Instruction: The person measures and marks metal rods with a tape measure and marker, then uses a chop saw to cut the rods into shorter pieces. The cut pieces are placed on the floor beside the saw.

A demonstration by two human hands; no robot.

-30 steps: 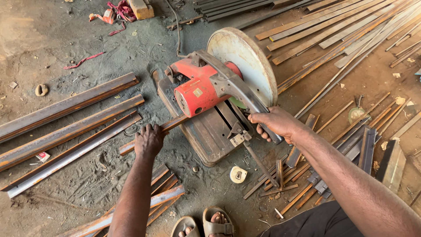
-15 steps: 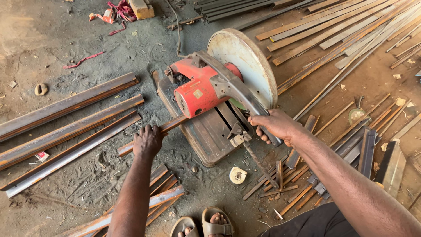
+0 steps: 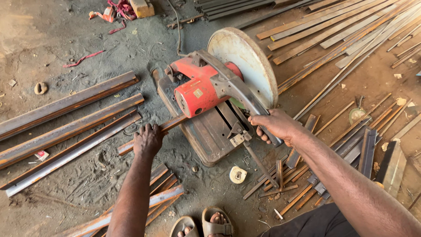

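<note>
A chop saw [image 3: 206,90] with a red motor and a large grey blade guard [image 3: 243,61] stands on the dusty ground. My right hand [image 3: 274,126] grips the saw's grey handle, with the head raised. A rusty steel bar [image 3: 171,125] lies across the saw's base [image 3: 206,140] and sticks out to the left. My left hand [image 3: 148,139] presses down on that bar just left of the base.
Long rusty angle bars [image 3: 66,127] lie at left, more cut lengths [image 3: 162,193] near my left arm. Many steel strips [image 3: 342,39] and short offcuts [image 3: 364,140] cover the right side. A tape roll [image 3: 237,174] and my sandalled feet [image 3: 204,224] are below the saw.
</note>
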